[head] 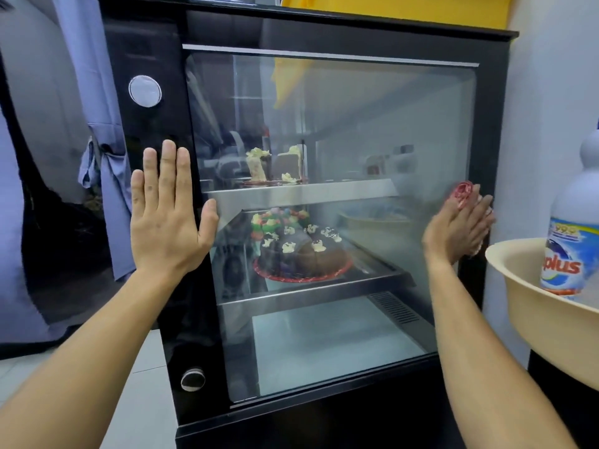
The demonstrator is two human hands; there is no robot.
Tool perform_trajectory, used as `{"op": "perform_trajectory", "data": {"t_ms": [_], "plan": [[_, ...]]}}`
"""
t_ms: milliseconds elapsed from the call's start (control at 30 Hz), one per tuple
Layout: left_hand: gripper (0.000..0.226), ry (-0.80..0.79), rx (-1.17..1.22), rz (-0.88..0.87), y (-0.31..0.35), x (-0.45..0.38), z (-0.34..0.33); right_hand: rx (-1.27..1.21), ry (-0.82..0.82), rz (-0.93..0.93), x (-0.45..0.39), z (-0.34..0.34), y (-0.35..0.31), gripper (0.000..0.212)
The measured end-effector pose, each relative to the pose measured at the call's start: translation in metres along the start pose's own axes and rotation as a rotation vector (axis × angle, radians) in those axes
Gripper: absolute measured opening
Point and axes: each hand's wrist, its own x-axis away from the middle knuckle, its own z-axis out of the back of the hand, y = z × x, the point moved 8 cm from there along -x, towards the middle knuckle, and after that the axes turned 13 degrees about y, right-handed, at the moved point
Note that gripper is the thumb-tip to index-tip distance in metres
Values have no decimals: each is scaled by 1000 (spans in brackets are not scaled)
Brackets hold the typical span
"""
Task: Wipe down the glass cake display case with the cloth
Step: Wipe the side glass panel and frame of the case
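The black-framed glass cake display case [327,332] fills the middle of the head view. Behind its glass, cake slices [274,165] stand on the upper shelf and a decorated chocolate cake [299,251] on the middle shelf. My left hand [167,212] lies flat with straight fingers on the case's left frame, thumb at the glass edge. My right hand [458,226] presses a red-and-white cloth [462,192] against the right edge of the glass. Most of the cloth is hidden under the palm.
A cream plastic basin [534,322] sits at the right, close to my right arm, with a white detergent bottle [572,228] standing in it. A white wall is behind the basin. Blue fabric [97,140] hangs to the left of the case, above a pale tiled floor.
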Motion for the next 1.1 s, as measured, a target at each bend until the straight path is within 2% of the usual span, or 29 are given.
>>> {"op": "perform_trajectory", "data": {"t_ms": [67, 100, 167, 233, 300, 333, 367, 400, 467, 533, 567, 600, 633, 667, 700, 767, 800, 833, 867, 900, 967, 1033, 1100], "plan": [[75, 8, 5, -5, 0, 0, 0, -57, -13, 145, 17, 0, 20, 59], [75, 12, 4, -9, 0, 0, -1, -56, 9, 119, 28, 1, 46, 57], [75, 7, 1, -2, 0, 0, -1, -10, 20, -171, 60, 10, 125, 62], [75, -3, -1, 3, -1, 1, -1, -8, 37, -484, 87, 13, 178, 80], [75, -10, -3, -6, 0, 1, -1, -102, 105, -749, 90, 13, 180, 79], [75, -12, -4, -7, 0, 0, -1, -147, 154, -791, 83, 10, 163, 75], [75, -15, -5, -7, 0, -1, -1, -149, 149, -755, 77, 7, 137, 69], [75, -20, -4, -8, 1, 0, -1, -118, 120, -637, 79, 4, 105, 63], [75, -13, -8, -14, -1, 1, -2, -118, 44, -124, 105, -5, 30, 59], [75, -2, -13, -18, -1, 0, -1, -142, -72, 436, 175, -6, -20, 62], [75, 2, -10, -21, -1, 0, 0, -127, -137, 667, 215, -4, -16, 64], [74, 5, -3, -22, -1, 0, 1, -101, -203, 806, 248, 1, 4, 66], [74, 3, 4, -18, -1, 0, 1, -65, -244, 878, 270, 9, 34, 68], [75, 1, 8, -14, -1, 0, 1, -37, -251, 847, 273, 18, 64, 68], [75, 1, 7, -13, -1, -1, 2, -28, -234, 709, 261, 22, 86, 66], [75, -1, 2, -18, 0, -1, 2, -33, -134, 230, 223, 21, 100, 59], [75, -2, 2, -22, 0, -2, 1, -49, -58, 21, 206, 16, 88, 62], [75, -2, 1, -21, 1, -2, 1, -87, -17, -68, 198, 8, 59, 69], [74, -2, -1, -18, 1, -2, 1, -129, -22, -35, 199, 3, 18, 71], [74, 2, 0, -22, 0, -2, 1, -170, -61, 135, 211, -1, -28, 68], [74, 7, -5, -36, 0, -1, 1, -238, -175, 613, 272, -1, -94, 60], [74, 1, 2, -44, 0, -1, 1, -242, -280, 929, 341, 6, -92, 59], [74, -9, 17, -59, -1, -2, 2, -173, -335, 1066, 377, 13, -43, 67]]}}
